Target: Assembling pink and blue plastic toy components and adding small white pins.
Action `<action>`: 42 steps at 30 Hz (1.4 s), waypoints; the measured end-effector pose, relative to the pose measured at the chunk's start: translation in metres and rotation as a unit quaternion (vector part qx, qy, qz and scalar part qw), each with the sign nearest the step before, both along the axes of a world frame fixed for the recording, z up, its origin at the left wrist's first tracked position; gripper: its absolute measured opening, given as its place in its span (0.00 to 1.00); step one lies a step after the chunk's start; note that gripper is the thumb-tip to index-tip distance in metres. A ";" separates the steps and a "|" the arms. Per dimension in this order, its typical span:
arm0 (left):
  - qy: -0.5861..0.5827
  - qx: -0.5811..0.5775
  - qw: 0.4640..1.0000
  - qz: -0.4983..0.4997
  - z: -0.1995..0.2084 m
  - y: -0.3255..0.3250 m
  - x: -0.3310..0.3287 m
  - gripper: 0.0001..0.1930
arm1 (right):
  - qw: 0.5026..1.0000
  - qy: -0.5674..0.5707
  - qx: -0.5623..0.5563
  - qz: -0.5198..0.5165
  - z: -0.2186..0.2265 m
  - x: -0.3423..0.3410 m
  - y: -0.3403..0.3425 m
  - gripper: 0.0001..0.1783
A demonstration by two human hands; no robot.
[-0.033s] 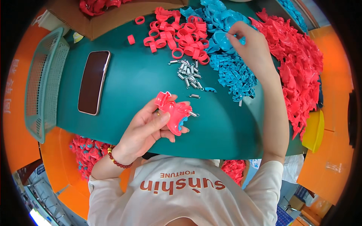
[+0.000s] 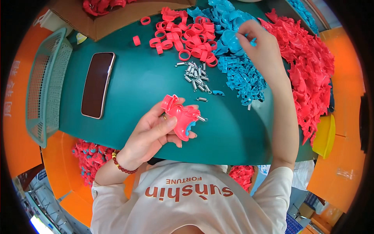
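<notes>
Left hand (image 2: 154,134) at frame centre, fingers closed round a pink plastic clip (image 2: 180,116) above the green bench (image 2: 132,89). Right hand (image 2: 261,46) upper right, fingertips pinching among blue plastic parts (image 2: 241,74); small metal springs (image 2: 196,76) between

Only screen here is the phone (image 2: 97,85) lying flat on the teal table's (image 2: 140,89) left side, a dark, blank rectangle with a pale rim, just beside a green mesh basket (image 2: 46,85). Packaging-wise there's an open brown cardboard box (image 2: 117,17) at the table's far edge with red plastic parts inside.
</notes>
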State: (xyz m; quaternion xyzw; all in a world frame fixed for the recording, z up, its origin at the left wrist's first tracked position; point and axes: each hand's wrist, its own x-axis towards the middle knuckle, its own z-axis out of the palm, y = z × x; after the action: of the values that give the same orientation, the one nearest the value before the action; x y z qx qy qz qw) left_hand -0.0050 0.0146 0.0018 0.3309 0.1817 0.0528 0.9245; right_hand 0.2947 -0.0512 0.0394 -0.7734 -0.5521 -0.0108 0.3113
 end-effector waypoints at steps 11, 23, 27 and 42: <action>-0.095 0.025 0.995 -0.028 0.005 -0.002 -0.001 0.28 | 0.939 0.297 -0.006 0.176 -0.007 -0.117 -0.039 0.19; -0.002 0.063 0.997 0.041 0.014 -0.017 0.007 0.28 | 0.984 0.099 0.093 0.116 0.004 -0.129 -0.053 0.12; 0.006 0.052 0.998 0.031 0.012 -0.015 0.006 0.28 | 0.991 0.045 0.077 0.104 -0.004 -0.131 -0.054 0.15; 0.007 0.135 0.989 0.056 0.010 -0.019 0.007 0.27 | 0.986 -0.108 0.089 0.085 -0.008 -0.133 -0.048 0.14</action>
State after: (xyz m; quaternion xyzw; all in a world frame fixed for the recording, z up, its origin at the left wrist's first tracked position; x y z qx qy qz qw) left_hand 0.0018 -0.0039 0.0114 0.4428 0.1975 0.1259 0.8655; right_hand 0.1621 -0.0991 0.0313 -0.6868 -0.6434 -0.1173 0.3171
